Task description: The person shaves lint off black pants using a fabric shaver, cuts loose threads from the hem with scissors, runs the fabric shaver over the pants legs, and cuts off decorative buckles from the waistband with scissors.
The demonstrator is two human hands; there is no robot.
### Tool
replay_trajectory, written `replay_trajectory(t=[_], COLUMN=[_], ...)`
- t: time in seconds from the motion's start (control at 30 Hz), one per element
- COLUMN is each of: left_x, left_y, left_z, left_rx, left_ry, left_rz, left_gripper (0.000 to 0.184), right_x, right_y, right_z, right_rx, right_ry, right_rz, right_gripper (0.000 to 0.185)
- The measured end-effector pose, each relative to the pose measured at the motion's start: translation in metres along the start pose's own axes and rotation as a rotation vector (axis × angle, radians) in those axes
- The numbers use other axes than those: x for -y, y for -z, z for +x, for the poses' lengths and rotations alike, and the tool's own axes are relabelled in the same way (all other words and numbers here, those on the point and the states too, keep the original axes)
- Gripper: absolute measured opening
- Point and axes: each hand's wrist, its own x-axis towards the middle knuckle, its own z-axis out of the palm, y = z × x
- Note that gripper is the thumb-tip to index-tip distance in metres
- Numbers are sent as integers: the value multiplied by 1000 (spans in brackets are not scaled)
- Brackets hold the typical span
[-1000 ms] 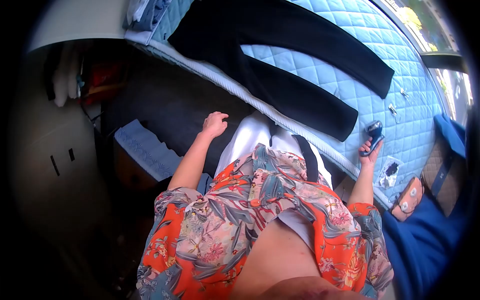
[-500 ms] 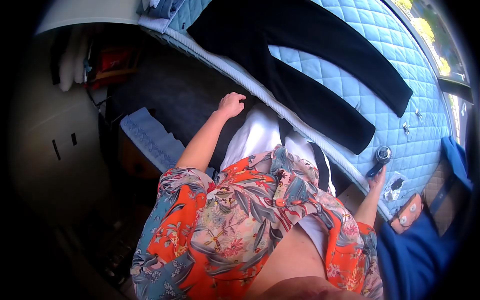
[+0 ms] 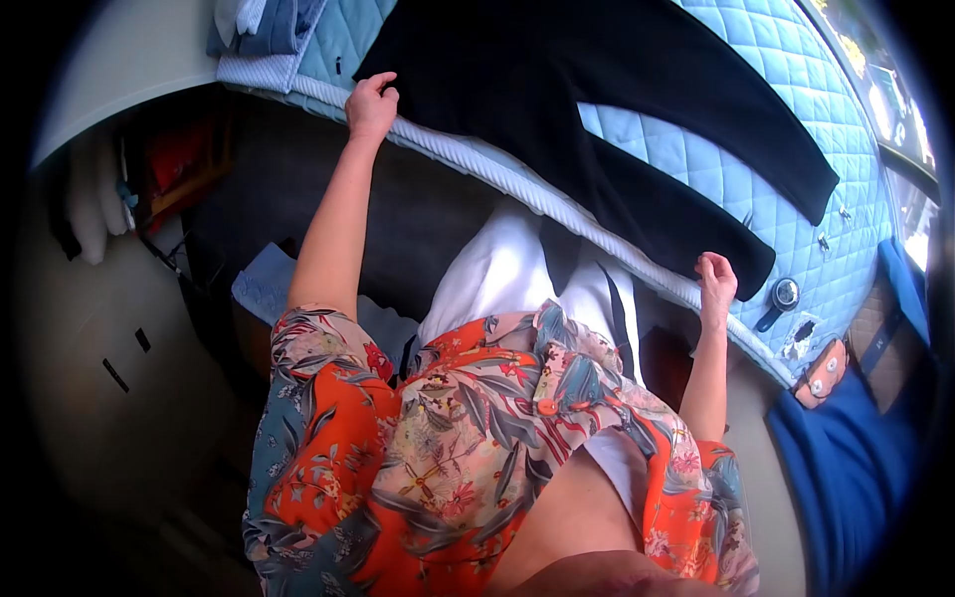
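Black trousers (image 3: 647, 189) lie spread out on the light blue quilted pad (image 3: 826, 159), legs pointing right. My left hand (image 3: 372, 109) is at the waist end of the trousers, its fingers closed on their near edge. Down at the near leg's lower edge, close to the hem, my right hand (image 3: 716, 287) has its fingers bent and pressed together on the black cloth. A dark-handled tool with a round, shiny head (image 3: 783, 296) rests on the pad to the right of that hand.
Folded grey-blue cloth (image 3: 274, 25) sits at the pad's far left. Small metal clips (image 3: 824, 242), a clear packet with something black (image 3: 799, 336) and a brown pouch with eye-like discs (image 3: 824, 373) lie at right. Blue fabric (image 3: 846, 448) hangs below.
My left hand has moved up from over the dark gap to the trousers' waist edge. My right hand has left the round-headed tool and moved to the near leg's hem.
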Motion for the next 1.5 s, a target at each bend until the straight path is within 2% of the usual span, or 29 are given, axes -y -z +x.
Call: replay_trajectory(t=[0.23, 0.4, 0.53, 0.6, 0.7, 0.83, 0.87, 0.97, 1.07, 1.3, 1.4, 1.5], left_x=[-48, -72, -103, -114, -107, -123, -123, -111, -88, -101, -100, -99], left_y=[3, -12, -16, -15, -32, -17, -13, -14, -19, -10, -7, -2], left_z=[81, 131, 155, 168, 196, 188, 189, 185, 188, 173, 173, 168], left_rx=[-45, 40, 72, 113, 305, 399, 481, 525, 529, 534, 624, 639], left_ry=[-252, -112, -123, -136, 66, 387, 451, 431, 363, 305, 345, 245], left_rz=[111, 177, 149, 97, -104, -405, -457, -351, -484, -585, -665, -768], left_gripper=[30, 37, 35, 34, 32, 42, 48, 48, 45, 30, 35, 51], right_x=[31, 32, 37, 35, 64, 80, 85, 84, 81, 96, 117, 138], right_y=[2, -11, -10, 4, 16, 14, 9, 3, 0, 12, 11, -6], right_z=[19, 38, 75, 108, 135, 156, 158, 157, 157, 184, 205, 210], right_rx=[-25, 75, 53, 70, 91, 108, 110, 123, 151, 67, 65, 127], right_ry=[-2, 46, 126, 127, 81, 55, 40, 15, 1, 34, 83, 122], right_rz=[-149, -230, -341, -275, -185, -207, -206, -183, -149, -185, -189, -144], right_gripper=[8, 8, 13, 14, 14, 14, 14, 13, 11, 11, 13, 12])
